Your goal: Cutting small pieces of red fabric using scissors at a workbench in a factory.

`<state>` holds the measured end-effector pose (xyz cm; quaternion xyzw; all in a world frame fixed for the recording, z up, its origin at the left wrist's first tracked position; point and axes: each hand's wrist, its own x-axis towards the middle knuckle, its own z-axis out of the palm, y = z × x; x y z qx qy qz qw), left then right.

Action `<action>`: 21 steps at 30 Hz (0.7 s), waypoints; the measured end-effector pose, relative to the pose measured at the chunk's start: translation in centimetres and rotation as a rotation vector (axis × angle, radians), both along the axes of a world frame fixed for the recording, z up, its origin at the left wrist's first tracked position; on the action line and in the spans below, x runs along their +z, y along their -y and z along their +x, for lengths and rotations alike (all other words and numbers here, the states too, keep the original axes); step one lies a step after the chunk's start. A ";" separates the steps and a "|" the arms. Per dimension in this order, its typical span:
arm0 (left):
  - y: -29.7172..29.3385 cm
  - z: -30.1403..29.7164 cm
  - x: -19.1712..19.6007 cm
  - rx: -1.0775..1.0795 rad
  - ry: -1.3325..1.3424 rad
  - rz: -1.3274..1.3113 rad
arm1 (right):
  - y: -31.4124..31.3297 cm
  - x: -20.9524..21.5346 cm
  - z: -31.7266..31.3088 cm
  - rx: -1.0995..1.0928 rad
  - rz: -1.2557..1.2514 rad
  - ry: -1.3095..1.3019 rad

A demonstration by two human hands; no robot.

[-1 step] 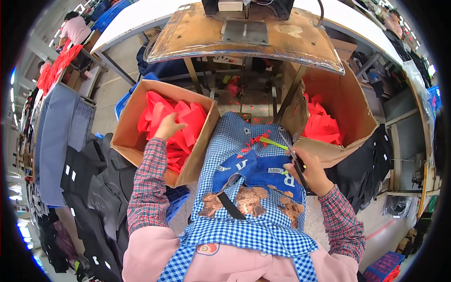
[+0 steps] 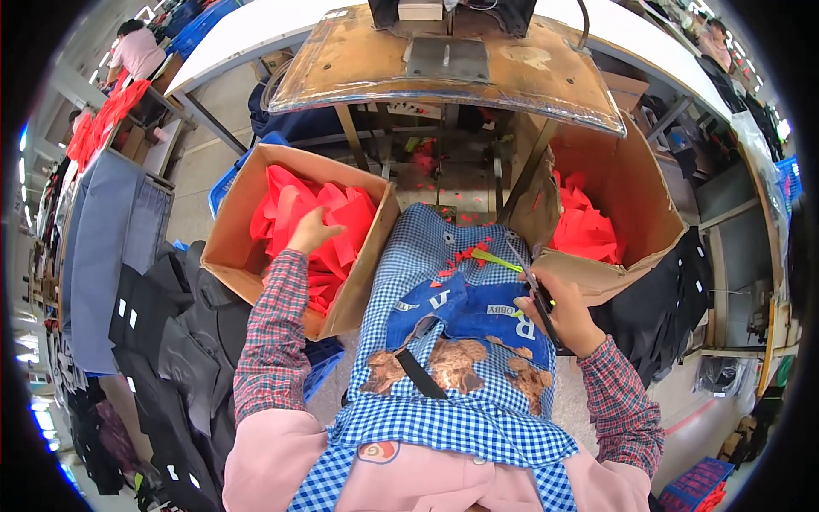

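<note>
- The head view looked down and forward from the wearer's head;
- it sat near, above the checked apron, with the left hand and right hand well inside;
- its fisheye breadth reached past the wooden tabletop, bending straight edges toward the rim.

Left hand — slightly farther right

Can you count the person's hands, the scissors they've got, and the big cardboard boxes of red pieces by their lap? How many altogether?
Hands: 2 (left hand, right hand)
Scissors: 1
Cardboard boxes: 2 (left box, right box)
Total: 5
</note>
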<state>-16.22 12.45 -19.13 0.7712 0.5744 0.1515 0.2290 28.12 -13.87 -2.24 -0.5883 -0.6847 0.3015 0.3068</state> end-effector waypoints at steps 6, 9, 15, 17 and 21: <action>0.6 3.3 0.4 0.041 0.141 0.021 | -0.3 0.2 -0.5 -0.052 -0.022 0.013; 1.7 6.1 5.5 0.040 0.361 0.079 | -0.6 -0.4 -0.7 -0.124 -0.032 -0.047; 6.7 11.7 12.7 -0.308 0.074 0.537 | -3.4 -2.9 -3.1 -0.240 -0.120 -0.480; 8.7 13.1 12.0 -0.505 0.021 0.492 | -4.3 -3.0 -3.9 -0.272 -0.219 -0.748; 12.7 15.9 12.3 -0.880 0.044 0.551 | -5.6 -4.6 -5.7 -0.416 -0.255 -0.981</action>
